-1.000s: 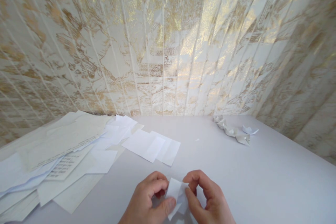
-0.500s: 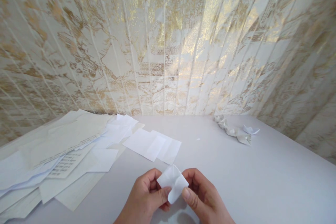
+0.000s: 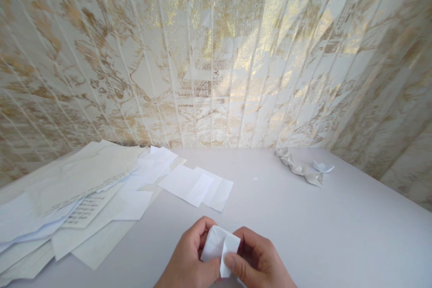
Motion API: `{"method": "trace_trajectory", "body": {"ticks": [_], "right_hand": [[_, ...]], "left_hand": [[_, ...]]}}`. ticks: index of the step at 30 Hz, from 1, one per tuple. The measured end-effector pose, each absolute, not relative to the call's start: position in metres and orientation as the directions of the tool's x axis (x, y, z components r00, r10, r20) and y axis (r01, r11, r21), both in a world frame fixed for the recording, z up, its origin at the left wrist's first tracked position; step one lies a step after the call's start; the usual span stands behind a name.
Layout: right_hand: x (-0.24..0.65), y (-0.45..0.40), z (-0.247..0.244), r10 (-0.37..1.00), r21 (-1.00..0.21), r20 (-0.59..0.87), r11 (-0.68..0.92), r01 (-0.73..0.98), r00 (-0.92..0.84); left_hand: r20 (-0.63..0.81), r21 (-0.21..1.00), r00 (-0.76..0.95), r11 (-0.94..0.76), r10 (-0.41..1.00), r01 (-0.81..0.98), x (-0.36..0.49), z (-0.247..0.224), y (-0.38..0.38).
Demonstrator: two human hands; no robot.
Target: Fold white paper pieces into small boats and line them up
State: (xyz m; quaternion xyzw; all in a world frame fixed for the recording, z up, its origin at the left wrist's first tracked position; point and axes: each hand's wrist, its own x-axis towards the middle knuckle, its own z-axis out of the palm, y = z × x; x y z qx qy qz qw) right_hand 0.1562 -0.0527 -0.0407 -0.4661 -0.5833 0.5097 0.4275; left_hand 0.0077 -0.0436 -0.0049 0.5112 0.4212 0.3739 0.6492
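Note:
A small folded piece of white paper [image 3: 216, 244] is held between both hands, low in the middle of the view above the table. My left hand [image 3: 193, 256] is closed on its left side, thumb in front and fingers behind. My right hand [image 3: 258, 261] pinches the right side, its thumb against a raised flap. The fingertips behind the paper are partly hidden. Beyond the hands lie two overlapping white paper squares [image 3: 186, 185] on the table, the right one creased.
A loose pile of paper sheets [image 3: 87, 175], some printed, covers the left of the white table [image 3: 337, 234]. Several folded paper pieces [image 3: 297, 169] and a small paper boat shape [image 3: 323, 167] sit at the back right. A tiny scrap [image 3: 255, 178] lies mid-table. Patterned wallpaper [image 3: 209, 76] rises behind.
The paper has turned and come slightly lower and nearer, and its right flap now stands up. My right thumb has shifted left onto that flap.

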Motion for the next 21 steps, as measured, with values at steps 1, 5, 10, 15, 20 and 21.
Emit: {"method": "trace_trajectory", "body": {"ticks": [1, 5, 10, 15, 20, 21], "right_hand": [[0.156, -0.053, -0.040, 0.979, -0.995, 0.007, 0.028, 0.101, -0.204], [0.155, -0.054, -0.035, 0.981, -0.995, -0.039, -0.021, 0.094, -0.191], [0.154, -0.054, -0.032, 0.998, -0.989, -0.005, 0.005, 0.145, -0.069], [0.154, -0.059, -0.025, 0.998, -0.984, 0.019, 0.029, 0.178, -0.057], [0.153, -0.061, -0.019, 0.987, -0.989, -0.050, -0.027, 0.146, -0.155], [0.153, -0.061, -0.019, 0.979, -0.992, -0.089, -0.070, 0.108, -0.186]], "left_hand": [[-0.162, 0.982, 0.368, 0.187, 0.916, -0.032, 0.008, -0.004, -0.045], [-0.172, 0.984, 0.375, 0.174, 0.911, 0.031, 0.009, -0.002, -0.048], [-0.100, 0.971, 0.450, 0.185, 0.887, -0.149, 0.011, -0.012, -0.048], [-0.082, 0.965, 0.483, 0.190, 0.872, -0.181, 0.009, -0.018, -0.048], [-0.136, 0.956, 0.463, 0.238, 0.876, -0.170, 0.007, -0.013, -0.047], [-0.141, 0.948, 0.481, 0.258, 0.865, -0.186, 0.007, -0.013, -0.046]]}}
